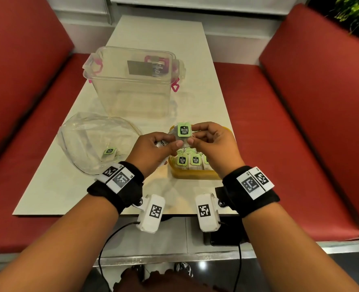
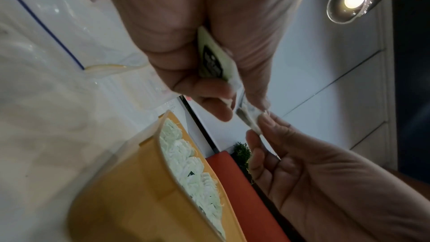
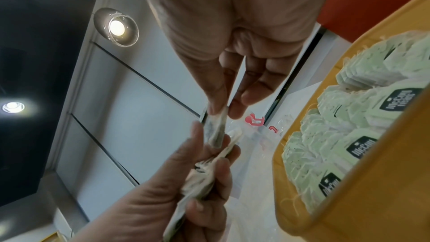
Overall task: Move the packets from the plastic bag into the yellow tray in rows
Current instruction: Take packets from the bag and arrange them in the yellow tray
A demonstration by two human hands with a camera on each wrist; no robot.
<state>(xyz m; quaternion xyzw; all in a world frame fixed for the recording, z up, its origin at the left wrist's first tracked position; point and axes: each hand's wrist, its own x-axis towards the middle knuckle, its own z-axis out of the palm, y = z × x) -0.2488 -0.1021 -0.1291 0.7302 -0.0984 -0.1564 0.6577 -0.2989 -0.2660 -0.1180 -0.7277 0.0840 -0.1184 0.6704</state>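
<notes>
Above the yellow tray (image 1: 195,175), the right hand (image 1: 214,144) pinches one tea packet (image 1: 183,130) while the left hand (image 1: 153,152) grips a small stack of packets (image 3: 197,181). Rows of packets (image 1: 192,161) fill the tray. The plastic bag (image 1: 85,140) lies just left with one packet inside (image 1: 109,152); a clear lidded container (image 1: 132,81) stands behind.

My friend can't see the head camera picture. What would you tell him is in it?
Two hands, the left hand and the right hand, hold a green-labelled tea packet above a yellow tray with packets standing in rows. A clear plastic bag lies to the left, with a clear box behind.
</notes>
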